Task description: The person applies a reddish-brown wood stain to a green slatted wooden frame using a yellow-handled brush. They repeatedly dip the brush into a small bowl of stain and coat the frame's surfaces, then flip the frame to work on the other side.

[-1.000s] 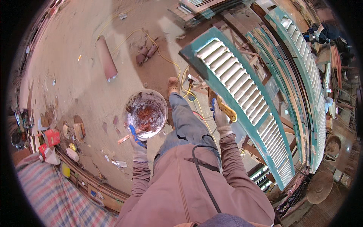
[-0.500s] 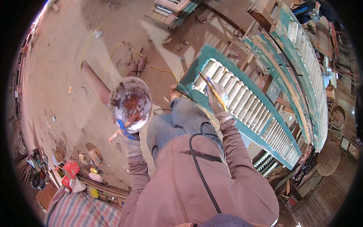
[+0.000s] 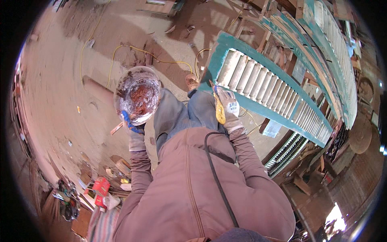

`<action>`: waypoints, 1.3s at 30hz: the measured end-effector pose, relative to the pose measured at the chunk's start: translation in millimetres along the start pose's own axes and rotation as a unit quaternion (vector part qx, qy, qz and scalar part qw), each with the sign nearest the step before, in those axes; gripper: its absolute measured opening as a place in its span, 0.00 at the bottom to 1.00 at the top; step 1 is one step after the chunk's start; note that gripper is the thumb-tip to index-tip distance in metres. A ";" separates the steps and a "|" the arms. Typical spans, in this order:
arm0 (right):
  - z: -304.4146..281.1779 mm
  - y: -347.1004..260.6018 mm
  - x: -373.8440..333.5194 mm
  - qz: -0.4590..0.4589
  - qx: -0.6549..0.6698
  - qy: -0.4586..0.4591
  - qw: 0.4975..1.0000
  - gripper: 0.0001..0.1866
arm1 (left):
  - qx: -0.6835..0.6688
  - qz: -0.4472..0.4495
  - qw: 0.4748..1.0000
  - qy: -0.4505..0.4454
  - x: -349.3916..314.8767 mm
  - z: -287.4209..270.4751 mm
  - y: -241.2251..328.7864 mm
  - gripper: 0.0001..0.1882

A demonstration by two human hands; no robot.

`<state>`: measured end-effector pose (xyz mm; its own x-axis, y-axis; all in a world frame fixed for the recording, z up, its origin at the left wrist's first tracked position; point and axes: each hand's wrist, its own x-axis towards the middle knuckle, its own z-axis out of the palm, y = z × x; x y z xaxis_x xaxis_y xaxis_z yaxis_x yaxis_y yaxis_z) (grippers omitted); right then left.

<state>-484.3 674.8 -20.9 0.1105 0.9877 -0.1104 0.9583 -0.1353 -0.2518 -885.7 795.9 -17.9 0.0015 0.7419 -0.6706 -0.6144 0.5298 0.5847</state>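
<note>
My left hand [image 3: 136,135], in a blue and pale work glove, is closed on the near rim of a round bowl [image 3: 157,90]. Reddish-brown paste [image 3: 143,101] lies inside, and whitish smears coat the bowl's wall. A short reddish stick [image 3: 117,128] juts out beside that hand. In my gloved right hand [image 3: 229,105] is a putty knife [image 3: 219,111] with a yellow handle, seen nearly edge-on. Its thin dark tip points away from me, by the near left corner of a green louvred shutter [image 3: 278,89] with pale slats. Whether the tip touches the frame I cannot tell.
More green shutters [image 3: 322,60] lean in a row at the right. A yellow cable [image 3: 161,61] winds across the dusty floor past my sandalled foot [image 3: 192,82]. Red containers [image 3: 100,186] and wood scraps lie at lower left. A woven hat [image 3: 360,139] lies at far right.
My right hand has drawn the putty knife off the slats, back toward me and the shutter's near corner. The bowl stays in my left hand. The whole view has shifted.
</note>
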 end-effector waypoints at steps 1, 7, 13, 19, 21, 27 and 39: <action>5.7 -7.2 2.2 0.033 -0.016 0.008 0.999 0.27 | 0.038 0.010 0.999 -0.011 12.5 1.0 6.5 0.33; 27.9 -65.2 20.6 0.174 -0.064 0.058 0.981 0.25 | 0.095 -0.089 0.981 -0.145 95.1 20.8 63.1 0.31; 44.7 -56.4 -1.9 0.164 0.000 0.059 0.985 0.25 | 0.205 -0.047 0.964 -0.163 147.5 38.2 107.9 0.30; 34.5 -72.8 21.2 0.276 -0.033 0.064 0.958 0.24 | 0.235 -0.114 0.946 -0.193 161.8 64.8 122.5 0.31; 40.7 -90.2 17.8 0.223 -0.029 0.039 0.974 0.23 | 0.225 -0.107 0.950 -0.186 157.2 60.8 124.8 0.32; 17.0 -114.0 11.3 0.284 0.004 0.077 0.956 0.25 | 0.239 -0.136 0.932 -0.235 132.5 84.9 115.8 0.34; -12.5 -205.8 3.3 0.330 0.134 0.158 0.921 0.23 | 0.298 -0.197 0.900 -0.251 125.9 113.5 135.5 0.33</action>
<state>-677.8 706.8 42.6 0.7570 0.6515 -0.0503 0.5605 -0.6870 -0.4625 -879.2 1007.8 28.6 0.5739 0.4610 -0.6768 0.0440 0.8079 0.5876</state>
